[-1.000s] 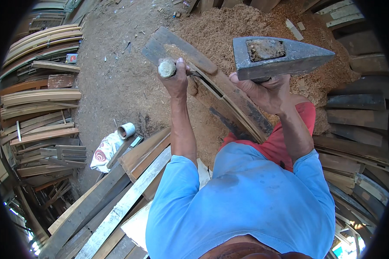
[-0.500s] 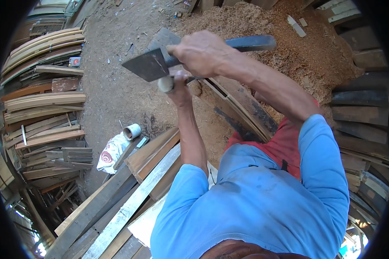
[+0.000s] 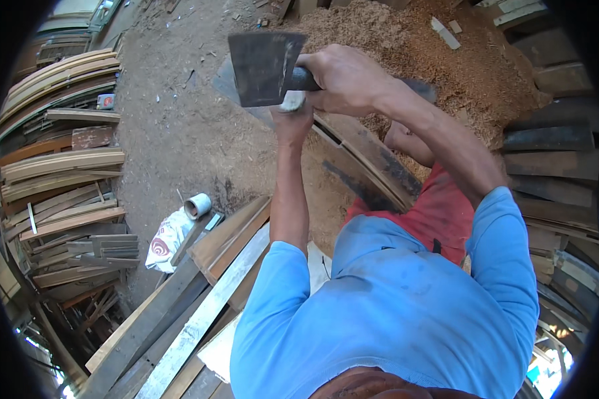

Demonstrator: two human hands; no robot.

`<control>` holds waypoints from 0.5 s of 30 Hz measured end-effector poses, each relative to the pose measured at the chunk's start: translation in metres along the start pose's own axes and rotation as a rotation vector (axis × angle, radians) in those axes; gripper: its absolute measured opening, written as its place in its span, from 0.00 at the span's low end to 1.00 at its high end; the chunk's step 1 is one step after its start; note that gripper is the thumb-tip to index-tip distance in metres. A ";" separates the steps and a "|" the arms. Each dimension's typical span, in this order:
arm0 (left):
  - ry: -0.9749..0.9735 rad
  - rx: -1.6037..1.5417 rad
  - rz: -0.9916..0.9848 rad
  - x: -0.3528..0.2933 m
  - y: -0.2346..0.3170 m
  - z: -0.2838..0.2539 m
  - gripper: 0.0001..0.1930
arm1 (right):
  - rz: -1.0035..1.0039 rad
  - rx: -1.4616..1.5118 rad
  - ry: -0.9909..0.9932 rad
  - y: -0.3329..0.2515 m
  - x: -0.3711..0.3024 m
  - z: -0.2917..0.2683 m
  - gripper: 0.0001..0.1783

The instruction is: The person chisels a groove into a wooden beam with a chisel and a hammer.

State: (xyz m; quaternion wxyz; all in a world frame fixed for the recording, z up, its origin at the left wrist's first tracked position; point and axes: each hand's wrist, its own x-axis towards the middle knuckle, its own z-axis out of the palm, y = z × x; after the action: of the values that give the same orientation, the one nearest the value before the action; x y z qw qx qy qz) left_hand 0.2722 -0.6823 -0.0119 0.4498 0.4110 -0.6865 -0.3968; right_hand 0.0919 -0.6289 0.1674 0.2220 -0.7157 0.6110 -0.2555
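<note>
My right hand (image 3: 346, 78) is wrapped round the dark handle of a hatchet (image 3: 263, 66), close behind its head. The wide, flared metal blade stands with its broad face toward me. Just below and partly behind the blade, my left hand (image 3: 293, 125) is closed on a pale, rounded piece (image 3: 292, 100); its kind cannot be made out, and the blade hides some of the fingers. The two hands are close together. Beneath them lies a grey flat board (image 3: 227, 83), partly covered by the blade. A long timber (image 3: 366, 149) runs from under my hands back toward my legs.
Stacked planks (image 3: 66, 159) line the left side, and more boards (image 3: 552, 159) stand along the right. Sawdust (image 3: 472, 66) is heaped at the far right. Nearer, a white bucket (image 3: 198, 206) lies by a white sack (image 3: 170, 239), beside long boards (image 3: 209, 309) at my lower left.
The hatchet has turned and risen, its blade now facing me more squarely. My left hand and the pale piece have shifted right, and my right hand has moved slightly right.
</note>
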 end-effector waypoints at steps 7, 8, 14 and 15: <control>0.149 -0.354 -0.145 0.011 0.064 -0.031 0.04 | 0.098 0.452 0.168 -0.014 -0.036 -0.039 0.17; 0.192 -0.293 -0.122 0.007 0.079 -0.034 0.05 | 0.075 0.459 0.210 -0.012 -0.043 -0.038 0.18; -0.027 0.006 0.586 -0.021 0.154 0.008 0.08 | 0.460 0.929 0.174 0.036 -0.111 0.029 0.20; -0.135 -0.010 0.623 -0.030 0.165 0.015 0.09 | 0.493 1.043 0.284 0.037 -0.119 0.048 0.19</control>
State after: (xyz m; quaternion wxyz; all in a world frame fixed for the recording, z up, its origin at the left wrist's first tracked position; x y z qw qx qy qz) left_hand 0.2320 -0.5946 0.1262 0.5051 0.1516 -0.8058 -0.2694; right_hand 0.0794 -0.5169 0.0956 0.5133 -0.3081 0.5767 -0.5560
